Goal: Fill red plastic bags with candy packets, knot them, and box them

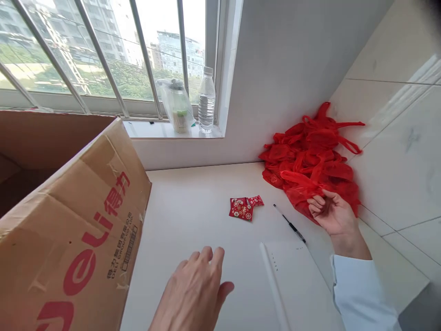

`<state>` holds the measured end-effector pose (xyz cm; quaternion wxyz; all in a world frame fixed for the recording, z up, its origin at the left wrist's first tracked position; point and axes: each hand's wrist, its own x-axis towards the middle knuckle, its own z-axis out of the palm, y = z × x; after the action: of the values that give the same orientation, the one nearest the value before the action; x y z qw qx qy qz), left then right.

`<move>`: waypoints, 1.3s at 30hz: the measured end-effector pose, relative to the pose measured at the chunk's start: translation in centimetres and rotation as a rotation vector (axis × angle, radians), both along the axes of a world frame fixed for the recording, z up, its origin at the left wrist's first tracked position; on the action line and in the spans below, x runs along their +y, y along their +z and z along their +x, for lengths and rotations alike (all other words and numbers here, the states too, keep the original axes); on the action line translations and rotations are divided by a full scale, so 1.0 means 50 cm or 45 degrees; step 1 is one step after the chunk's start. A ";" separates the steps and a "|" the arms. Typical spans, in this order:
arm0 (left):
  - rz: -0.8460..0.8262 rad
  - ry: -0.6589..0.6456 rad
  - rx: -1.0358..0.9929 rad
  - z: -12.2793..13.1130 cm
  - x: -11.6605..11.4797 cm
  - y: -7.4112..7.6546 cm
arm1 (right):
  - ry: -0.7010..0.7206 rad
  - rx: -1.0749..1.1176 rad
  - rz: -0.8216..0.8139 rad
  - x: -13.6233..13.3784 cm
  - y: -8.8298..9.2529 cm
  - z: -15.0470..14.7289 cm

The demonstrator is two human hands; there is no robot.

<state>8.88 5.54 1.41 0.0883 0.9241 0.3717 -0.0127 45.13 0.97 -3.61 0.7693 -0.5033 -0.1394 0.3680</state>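
At the right, my right hand (332, 214) pinches the edge of a red bag at the front of a heap of red bags (310, 151) against the tiled wall. My left hand (198, 287) hovers palm down over the white table (186, 207), thumb apart from the fingers, holding nothing. Two small red packets (241, 209) with white print lie beyond it. A black pen (291, 224) rests between the packets and my right hand. Near the front is a white paper (292, 276) with a curled left edge and a few small marks.
A large open cardboard box (103, 220) with red lettering stands at the left. On the sill of the barred window are a clear water bottle (206, 103) and a cup in a plastic bag (179, 110).
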 end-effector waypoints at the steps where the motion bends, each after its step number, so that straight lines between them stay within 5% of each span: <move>1: 0.010 0.069 -0.063 -0.001 0.011 0.008 | 0.093 -0.013 0.030 0.012 0.012 -0.032; 4: 0.015 0.367 -0.263 0.001 0.042 0.028 | 0.376 -0.089 0.094 0.058 0.024 -0.144; 7: 0.029 0.658 -0.453 -0.003 0.069 0.037 | 0.652 -0.208 0.095 0.103 -0.004 -0.262; 12: -0.113 0.598 -0.201 -0.029 0.103 0.002 | 1.175 -0.520 -0.104 0.120 -0.097 -0.374; 16: -0.269 0.458 -0.038 -0.037 0.123 -0.038 | 1.245 -0.931 -0.233 0.120 -0.127 -0.357; 19: -0.294 0.414 -0.054 -0.027 0.129 -0.054 | 1.139 -1.207 -0.190 0.143 -0.108 -0.337; 24: -0.250 0.413 -0.120 -0.002 0.138 -0.090 | 1.292 -1.484 0.023 0.194 -0.082 -0.361; 28: -0.167 0.516 -0.281 0.004 0.161 -0.111 | 1.273 -1.559 -0.027 0.219 -0.097 -0.367; 34: -0.100 0.659 -0.672 -0.014 0.205 -0.112 | 1.164 -1.500 -0.191 0.233 -0.073 -0.278; 39: -0.042 0.795 -0.870 -0.049 0.240 -0.139 | 1.371 -1.477 -0.270 0.222 -0.045 -0.225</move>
<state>6.41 17.55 -5.52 0.2202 0.7174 0.5817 0.3138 33.88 12.09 -5.86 0.2386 -0.5486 -0.7056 0.3798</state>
